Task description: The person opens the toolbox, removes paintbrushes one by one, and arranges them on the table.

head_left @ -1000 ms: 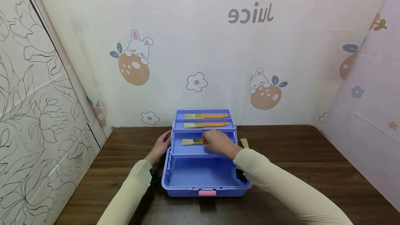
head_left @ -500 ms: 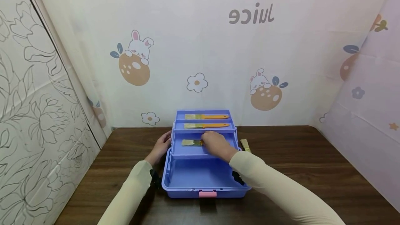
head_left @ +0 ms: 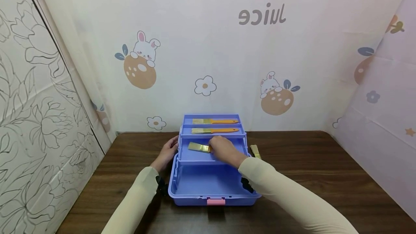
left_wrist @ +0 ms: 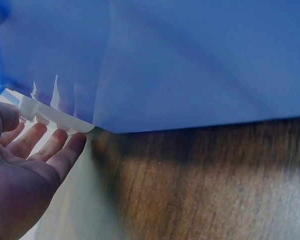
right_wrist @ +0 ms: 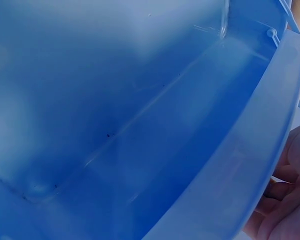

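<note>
A blue-purple toolbox [head_left: 215,200] with a pink latch [head_left: 216,202] stands with its stepped trays raised. My right hand [head_left: 224,150] reaches over the lowest raised tray and grips a paintbrush [head_left: 199,147] by its orange handle. The brush's pale bristles point left, slightly tilted, while most of the handle is hidden by the hand. At the toolbox's left side rests my left hand [head_left: 167,153], touching it. In the left wrist view its fingers [left_wrist: 65,155] lie loosely extended beside the box wall.
Two similar brushes lie in the upper trays, a back one [head_left: 224,121] and a front one [head_left: 224,130]. Another paintbrush [head_left: 255,151] lies on the dark wooden table [head_left: 308,165] right of the toolbox. A patterned curtain [head_left: 208,46] hangs behind.
My right hand has shifted slightly left. The bristle end of the brush it holds has swung from nearly level to a slant. The left hand has stayed in place.
</note>
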### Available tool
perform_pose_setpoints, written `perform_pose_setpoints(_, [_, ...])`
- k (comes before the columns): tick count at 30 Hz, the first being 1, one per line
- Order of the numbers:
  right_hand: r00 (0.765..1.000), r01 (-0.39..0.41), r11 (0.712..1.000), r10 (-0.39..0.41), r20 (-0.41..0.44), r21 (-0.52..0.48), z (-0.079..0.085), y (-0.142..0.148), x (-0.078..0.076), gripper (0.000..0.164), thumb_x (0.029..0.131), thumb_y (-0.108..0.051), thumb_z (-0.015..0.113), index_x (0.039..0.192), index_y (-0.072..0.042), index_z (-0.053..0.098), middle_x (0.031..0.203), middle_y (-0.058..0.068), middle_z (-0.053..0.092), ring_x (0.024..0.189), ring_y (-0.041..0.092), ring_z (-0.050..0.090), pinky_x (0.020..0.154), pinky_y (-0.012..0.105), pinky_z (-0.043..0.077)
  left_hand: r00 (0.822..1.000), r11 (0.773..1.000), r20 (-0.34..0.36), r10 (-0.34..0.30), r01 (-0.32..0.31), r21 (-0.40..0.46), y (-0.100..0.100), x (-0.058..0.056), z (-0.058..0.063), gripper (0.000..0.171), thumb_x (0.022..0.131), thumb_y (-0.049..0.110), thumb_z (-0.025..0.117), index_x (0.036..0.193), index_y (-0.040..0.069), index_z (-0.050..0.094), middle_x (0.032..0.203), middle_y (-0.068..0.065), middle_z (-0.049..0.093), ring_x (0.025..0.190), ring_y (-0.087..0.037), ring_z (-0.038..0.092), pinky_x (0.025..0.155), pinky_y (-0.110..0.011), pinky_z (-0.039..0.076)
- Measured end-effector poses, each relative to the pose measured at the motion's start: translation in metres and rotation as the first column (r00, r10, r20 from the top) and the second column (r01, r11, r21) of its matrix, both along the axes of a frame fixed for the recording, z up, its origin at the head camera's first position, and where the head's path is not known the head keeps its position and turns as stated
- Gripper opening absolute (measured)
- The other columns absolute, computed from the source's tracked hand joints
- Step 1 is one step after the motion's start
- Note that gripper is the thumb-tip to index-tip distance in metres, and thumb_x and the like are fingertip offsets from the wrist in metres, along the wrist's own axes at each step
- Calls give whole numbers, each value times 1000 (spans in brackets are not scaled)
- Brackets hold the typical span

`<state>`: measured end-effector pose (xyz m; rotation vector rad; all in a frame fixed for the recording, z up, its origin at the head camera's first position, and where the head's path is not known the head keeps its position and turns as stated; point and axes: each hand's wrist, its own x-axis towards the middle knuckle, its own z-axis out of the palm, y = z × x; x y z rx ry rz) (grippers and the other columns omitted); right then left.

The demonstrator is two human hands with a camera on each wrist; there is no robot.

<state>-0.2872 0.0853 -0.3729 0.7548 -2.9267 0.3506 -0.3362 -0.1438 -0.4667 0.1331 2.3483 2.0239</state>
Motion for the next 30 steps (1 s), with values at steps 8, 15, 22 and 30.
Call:
perform_pose_setpoints(8, [998,-1,998,5,63,-59,2,1,0,14,86,1,65,98,-2,72,95,6,69,78,16,57,75,34,52,1000,1000,2,-7,7,-4,1,5,6,44,101,3,40,143,-7,32,143,-28,38,131,-39,36,107,-50,32])
perform_pose_setpoints(15, [993,14,997,-5,116,-77,5,0,-1,16,85,-2,69,100,-3,72,93,5,69,80,14,59,76,33,53,1000,1000,-3,-1,1,-18,0,2,2,44,101,4,39,144,-6,32,143,-28,38,131,-39,36,106,-50,32])
perform_pose_setpoints(22, [991,9,995,4,137,-95,6,0,-1,14,85,-6,71,99,-4,72,88,1,67,75,13,56,74,31,52,1000,1000,-20,-9,9,-5,0,2,0,43,101,3,39,143,-8,32,142,-29,38,131,-40,36,107,-50,32])
perform_pose_setpoints(30, [987,17,990,6,162,-142,10,5,-1,8,83,-7,73,91,-6,72,80,-1,62,72,14,53,67,30,49,1000,1000,-11,3,-4,-15,0,1,0,43,101,4,39,143,-7,33,141,-28,39,130,-39,37,107,-50,32])
